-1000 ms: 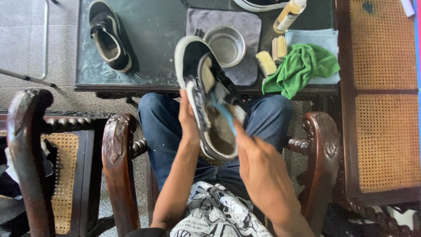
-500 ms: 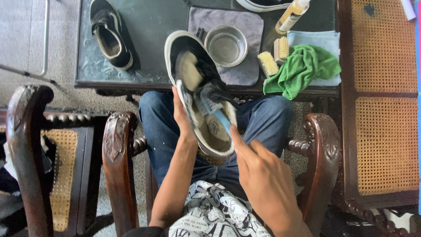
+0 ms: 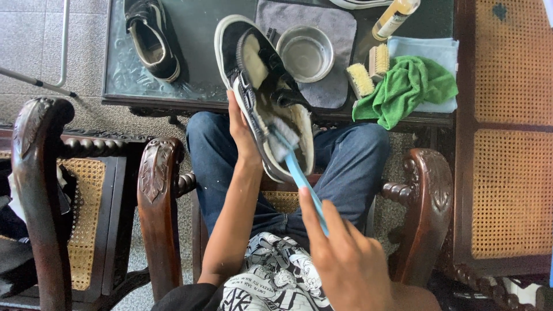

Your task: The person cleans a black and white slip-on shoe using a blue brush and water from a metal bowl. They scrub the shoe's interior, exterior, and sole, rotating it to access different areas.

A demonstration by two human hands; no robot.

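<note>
My left hand grips a black shoe with a white sole edge from its left side and holds it up over my lap, opening toward me. My right hand holds a blue toothbrush by the handle. Its bristle head rests inside the shoe near the heel, where white foam shows. I sit in a carved wooden chair, legs in blue jeans.
On the dark glass table lie a second black shoe, a metal bowl on a grey cloth, two scrub brushes, a green rag on a blue cloth, and a bottle. Cane chairs stand left and right.
The shoe has tilted and shifted slightly left and upward. My right hand has drawn the toothbrush down toward the heel end of the shoe's inside.
</note>
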